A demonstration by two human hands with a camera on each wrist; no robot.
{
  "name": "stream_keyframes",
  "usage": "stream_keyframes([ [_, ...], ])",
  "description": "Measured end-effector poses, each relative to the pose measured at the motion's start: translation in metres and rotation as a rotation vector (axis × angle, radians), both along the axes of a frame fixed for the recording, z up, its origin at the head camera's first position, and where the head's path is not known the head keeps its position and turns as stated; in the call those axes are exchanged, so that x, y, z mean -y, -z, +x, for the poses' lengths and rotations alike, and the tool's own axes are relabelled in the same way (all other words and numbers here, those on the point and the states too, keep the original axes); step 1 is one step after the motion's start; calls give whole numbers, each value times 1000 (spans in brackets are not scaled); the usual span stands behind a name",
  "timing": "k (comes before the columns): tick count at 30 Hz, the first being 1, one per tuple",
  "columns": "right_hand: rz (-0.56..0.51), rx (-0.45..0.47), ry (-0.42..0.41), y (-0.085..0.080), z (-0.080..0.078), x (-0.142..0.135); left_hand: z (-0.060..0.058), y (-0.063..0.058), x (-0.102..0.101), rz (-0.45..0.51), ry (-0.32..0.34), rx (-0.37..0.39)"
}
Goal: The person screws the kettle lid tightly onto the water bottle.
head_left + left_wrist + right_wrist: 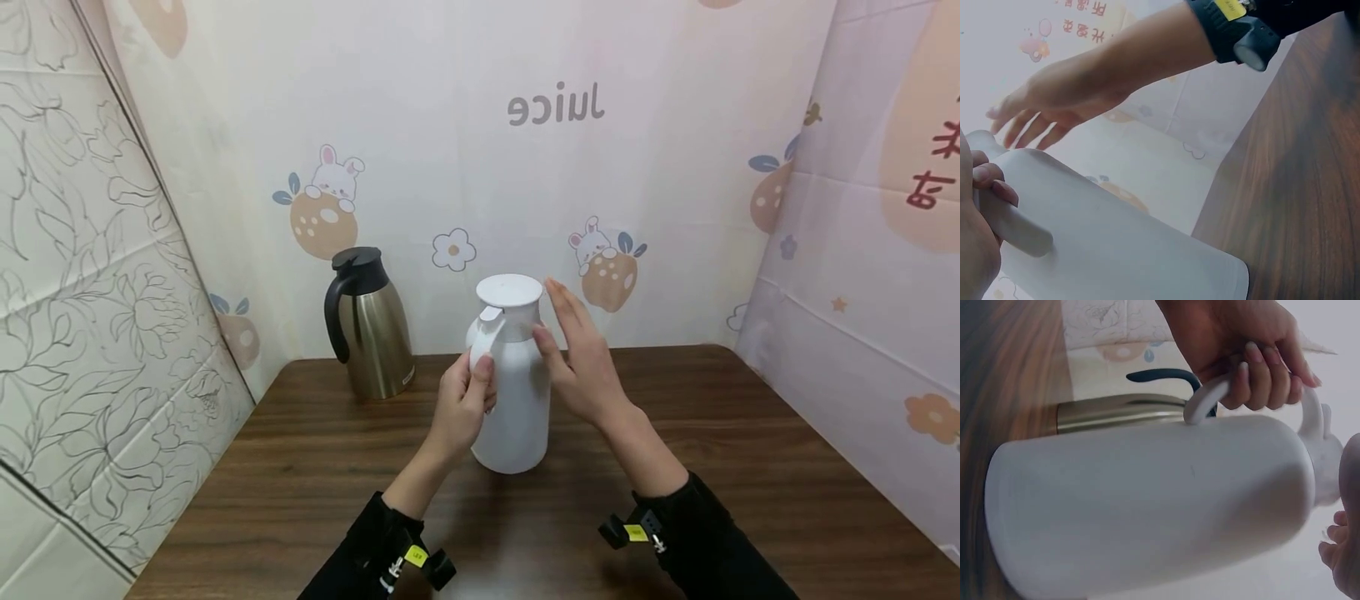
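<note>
A white thermos jug [516, 400] with a round flat lid [509, 290] stands upright on the wooden table. My left hand [461, 400] grips the jug's handle [1207, 400], fingers curled round it, as the right wrist view shows closely. My right hand [581, 362] is at the right side of the jug's neck, its fingers extended and pointing up beside the lid. Whether those fingertips touch the jug I cannot tell. The left wrist view also has the right hand [1054, 106] near the jug's top, with only part of the left hand [975, 231] at the edge.
Farther back on the left stands a gold metal thermos jug [375, 337] with a black lid and handle. Brown wooden tabletop [315, 492] spreads around both jugs. A printed curtain [450, 167] hangs behind the table, and more patterned cloth [847, 333] hangs at the right.
</note>
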State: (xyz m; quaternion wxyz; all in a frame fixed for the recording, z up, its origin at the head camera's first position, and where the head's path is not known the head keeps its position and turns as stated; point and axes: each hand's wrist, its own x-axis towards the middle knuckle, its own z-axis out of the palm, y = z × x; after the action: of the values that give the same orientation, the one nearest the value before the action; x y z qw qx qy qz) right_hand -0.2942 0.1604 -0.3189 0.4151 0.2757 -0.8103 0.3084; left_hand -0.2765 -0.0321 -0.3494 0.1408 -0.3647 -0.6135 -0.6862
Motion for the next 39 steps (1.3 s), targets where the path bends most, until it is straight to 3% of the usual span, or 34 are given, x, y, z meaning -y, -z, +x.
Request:
stream_keyframes([
  [5, -26, 89, 19, 10, -3, -20, 4, -14, 4, -23, -72, 19],
  [12, -30, 177, 47, 32, -10, -50, -7, -17, 9, -20, -121, 67],
  [24, -141, 469, 43, 64, -21, -89, -42, -17, 17, -26, -205, 88],
  [32, -269, 640, -47, 79, -28, -102, -84, 2, 21, -28, -289, 100],
  [39, -352, 729, -78, 89, -34, -110, -95, -1, 25, -37, -331, 126],
])
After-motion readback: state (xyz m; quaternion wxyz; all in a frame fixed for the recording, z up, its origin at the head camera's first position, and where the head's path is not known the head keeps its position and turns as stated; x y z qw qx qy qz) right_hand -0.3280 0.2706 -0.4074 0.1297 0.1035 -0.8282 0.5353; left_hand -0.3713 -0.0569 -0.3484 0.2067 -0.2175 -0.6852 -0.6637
